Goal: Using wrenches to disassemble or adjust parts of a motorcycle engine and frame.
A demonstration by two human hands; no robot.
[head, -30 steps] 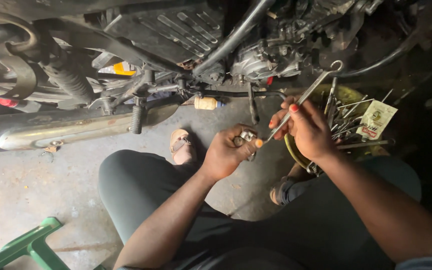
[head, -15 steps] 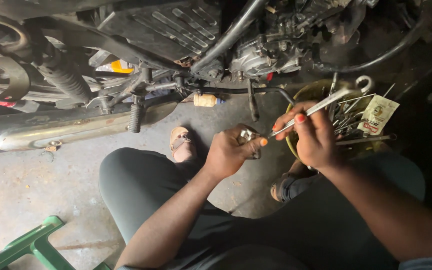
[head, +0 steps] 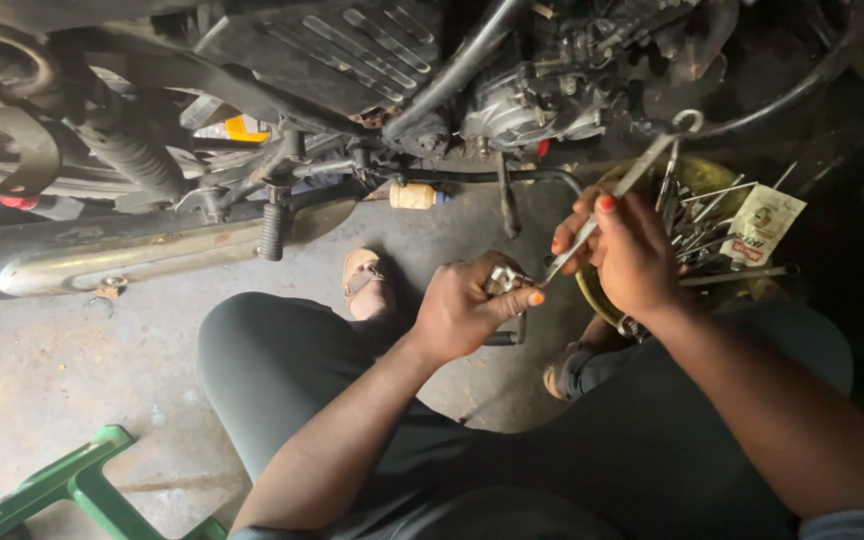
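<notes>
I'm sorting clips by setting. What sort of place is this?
Most likely a motorcycle repair shop or a roadside repair spot. A motorcycle's engine and exhaust pipe stand over a stained concrete floor, and a bowl of loose tools sits beside the right hand, which holds a spanner.

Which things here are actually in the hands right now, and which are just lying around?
In hand:
- left hand grips a small metal part
- right hand holds a long spanner, tip at that part

Lying about:
- tray of loose tools
- paper packet
- small bottle under the motorcycle
- green stool
</notes>
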